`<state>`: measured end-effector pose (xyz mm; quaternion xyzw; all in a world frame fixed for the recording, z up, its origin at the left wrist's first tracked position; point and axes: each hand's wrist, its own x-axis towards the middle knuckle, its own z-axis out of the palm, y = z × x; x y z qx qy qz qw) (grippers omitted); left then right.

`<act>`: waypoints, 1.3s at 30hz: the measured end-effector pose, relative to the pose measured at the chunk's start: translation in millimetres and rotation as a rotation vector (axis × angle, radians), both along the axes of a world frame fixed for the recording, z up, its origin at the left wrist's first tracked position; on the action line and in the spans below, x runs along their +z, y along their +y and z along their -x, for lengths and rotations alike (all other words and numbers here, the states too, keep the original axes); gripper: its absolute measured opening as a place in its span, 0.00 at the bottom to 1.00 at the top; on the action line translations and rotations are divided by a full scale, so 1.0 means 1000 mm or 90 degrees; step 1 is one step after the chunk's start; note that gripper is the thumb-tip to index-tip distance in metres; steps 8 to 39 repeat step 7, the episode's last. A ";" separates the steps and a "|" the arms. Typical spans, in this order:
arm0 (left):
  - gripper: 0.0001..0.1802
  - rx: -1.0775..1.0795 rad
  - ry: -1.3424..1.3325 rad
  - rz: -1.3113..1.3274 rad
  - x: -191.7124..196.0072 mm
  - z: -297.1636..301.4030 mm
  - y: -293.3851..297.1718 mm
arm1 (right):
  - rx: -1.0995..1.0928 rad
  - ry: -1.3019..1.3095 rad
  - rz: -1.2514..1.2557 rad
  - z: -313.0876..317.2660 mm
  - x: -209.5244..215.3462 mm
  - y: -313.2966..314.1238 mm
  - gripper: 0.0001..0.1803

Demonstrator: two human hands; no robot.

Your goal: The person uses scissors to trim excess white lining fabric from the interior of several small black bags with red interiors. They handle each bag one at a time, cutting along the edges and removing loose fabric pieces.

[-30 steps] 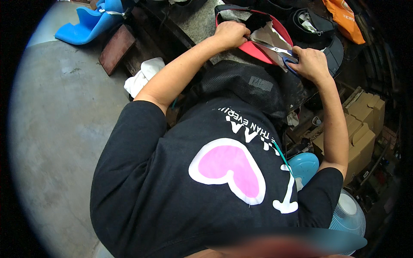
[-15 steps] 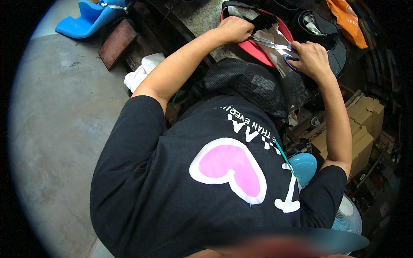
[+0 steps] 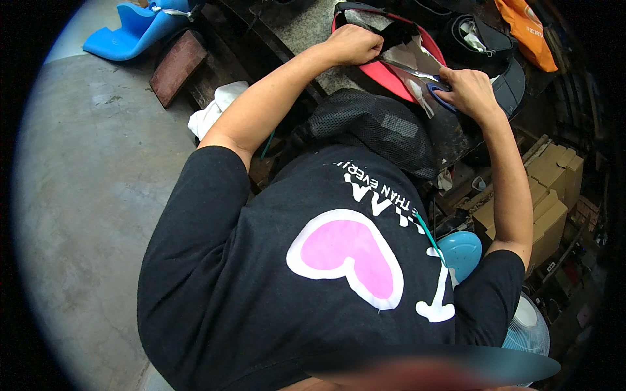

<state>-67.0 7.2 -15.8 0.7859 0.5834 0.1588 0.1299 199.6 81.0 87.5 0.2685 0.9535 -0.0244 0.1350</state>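
Note:
My right hand (image 3: 468,92) is closed on a pair of scissors (image 3: 412,69) with blue handles. Their blades point left across a red cap (image 3: 391,83), with the tip beside my left hand (image 3: 355,45). That hand is a fist over the cap's left part; whatever its fingers pinch is hidden. Crumpled whitish lining or paper (image 3: 412,55) shows inside the cap, and a strip of it hangs past the rim below the scissors. A black band runs along the cap's far edge.
Dark caps (image 3: 479,39) lie right of the red one, near an orange bag (image 3: 527,32). Black mesh fabric (image 3: 372,124) covers my lap. Cardboard boxes (image 3: 554,169) stand at right, with a blue round object (image 3: 460,255) below. A blue plastic piece (image 3: 140,32) is at far left.
The scissor blades, slightly apart before, now lie closer together. My right hand has dipped and shifted slightly left; my left hand has hardly moved.

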 end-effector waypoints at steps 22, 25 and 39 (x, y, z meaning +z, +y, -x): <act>0.12 0.054 0.014 0.021 -0.014 0.003 0.002 | 0.014 -0.057 0.046 0.006 0.000 -0.001 0.21; 0.12 0.054 0.014 0.021 -0.014 0.003 0.002 | 0.014 -0.057 0.046 0.006 0.000 -0.001 0.21; 0.12 0.054 0.014 0.021 -0.014 0.003 0.002 | 0.014 -0.057 0.046 0.006 0.000 -0.001 0.21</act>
